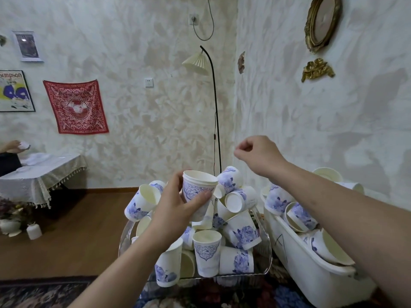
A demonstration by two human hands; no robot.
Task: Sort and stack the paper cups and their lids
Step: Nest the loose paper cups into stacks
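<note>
A heap of white paper cups with blue flower prints [242, 232] fills a clear tray [268, 258] in front of me. My left hand [178, 207] grips a short nested stack of cups [199, 190], held upright above the heap. My right hand [258, 152] hovers higher and to the right, its fingers curled with thumb and forefinger pinched together; nothing shows between them. One cup with a blue ornamental pattern [206, 252] stands upright at the tray's front. No lids are visible.
A white plastic bin [295, 252] with more cups stands at the right against the wall. A floor lamp [206, 90] rises behind the tray. At far left is a cloth-covered table [42, 172] with another person's hand [11, 145].
</note>
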